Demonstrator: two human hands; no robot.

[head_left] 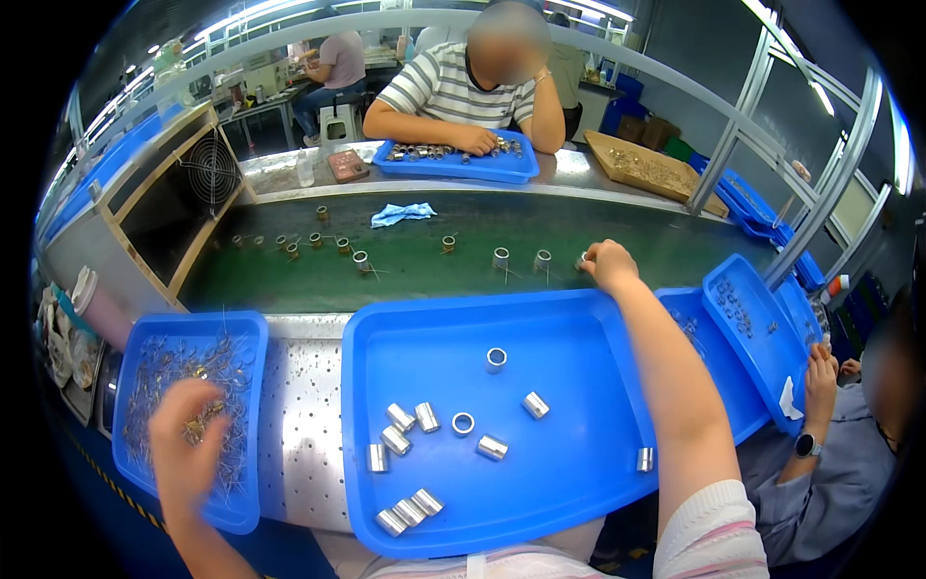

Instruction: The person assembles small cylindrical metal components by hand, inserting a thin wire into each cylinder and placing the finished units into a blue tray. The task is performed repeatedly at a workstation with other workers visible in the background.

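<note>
My right hand (610, 262) reaches over the large blue tray (540, 492) to the green conveyor belt (415, 275). Its fingers are closed around a short metal sleeve (582, 261), mostly hidden by the fingertips. Over the smaller blue tray (253, 425) at the left, my left hand (188, 434) is slightly blurred, thumb and fingers curved apart and nothing visible between them. Below it lie many thin wire-like pieces (231, 372). Several silver metal sleeves (426, 417) lie loose or upright in the large tray. More sleeves with thin wires (501, 259) stand along the belt.
A blue-white cloth (403, 214) lies on the belt. Across it, a person leans over a blue tray (453, 166) of metal parts. A fan box (198, 183) stands at left. At right, another person sits beside a tilted tray (757, 328). A metal frame post (738, 116) rises there.
</note>
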